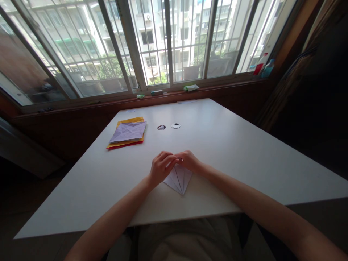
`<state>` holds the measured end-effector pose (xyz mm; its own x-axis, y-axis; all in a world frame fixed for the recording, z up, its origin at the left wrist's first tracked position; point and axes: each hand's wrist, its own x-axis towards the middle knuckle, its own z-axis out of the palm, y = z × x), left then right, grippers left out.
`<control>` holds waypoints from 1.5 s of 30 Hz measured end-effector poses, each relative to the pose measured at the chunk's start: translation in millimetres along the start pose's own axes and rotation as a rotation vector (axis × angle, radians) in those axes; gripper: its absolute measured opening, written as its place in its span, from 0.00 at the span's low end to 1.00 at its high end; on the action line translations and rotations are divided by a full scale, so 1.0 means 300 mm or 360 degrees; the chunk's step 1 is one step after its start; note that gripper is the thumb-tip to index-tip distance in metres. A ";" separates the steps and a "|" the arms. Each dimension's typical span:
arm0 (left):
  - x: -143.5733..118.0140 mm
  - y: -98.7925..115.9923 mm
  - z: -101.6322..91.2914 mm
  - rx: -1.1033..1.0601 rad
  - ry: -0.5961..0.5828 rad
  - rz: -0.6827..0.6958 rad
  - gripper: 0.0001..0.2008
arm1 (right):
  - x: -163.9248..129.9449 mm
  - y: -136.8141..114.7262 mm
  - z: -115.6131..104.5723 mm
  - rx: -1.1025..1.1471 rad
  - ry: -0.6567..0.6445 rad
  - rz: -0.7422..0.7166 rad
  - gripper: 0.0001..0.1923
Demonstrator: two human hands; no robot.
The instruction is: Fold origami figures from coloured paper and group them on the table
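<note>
A folded sheet of white paper [179, 180] lies near the front edge of the table, with crease lines fanning out from the corner that points toward me. Both hands meet over its far end. My left hand [162, 165] has its fingers closed on the paper from the left, thumb and fingertips pinched together. From the right, my right hand [188, 160] curls over the same far end, its fingers bent in and touching the left fingertips. That end of the paper is hidden under the fingers.
A stack of coloured paper [127, 131], purple on top with yellow and red beneath, lies on the white table [231, 145] at left. Two round fittings [175, 125] are set in the tabletop. Small packets [191, 87] and bottles [268, 69] stand along the windowsill.
</note>
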<state>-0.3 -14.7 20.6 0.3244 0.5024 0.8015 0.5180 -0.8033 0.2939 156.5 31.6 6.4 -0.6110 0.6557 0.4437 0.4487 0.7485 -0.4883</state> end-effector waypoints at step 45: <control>0.040 -0.010 -0.010 -0.0959 0.0018 -0.0949 0.08 | -0.005 0.012 0.006 -0.0024 0.0058 0.0037 0.16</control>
<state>-0.3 -7.1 30.7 0.1213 0.8953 0.4286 0.0884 -0.4398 0.8937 157.9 33.1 2.6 -0.5765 0.6756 0.4595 0.4723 0.7344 -0.4874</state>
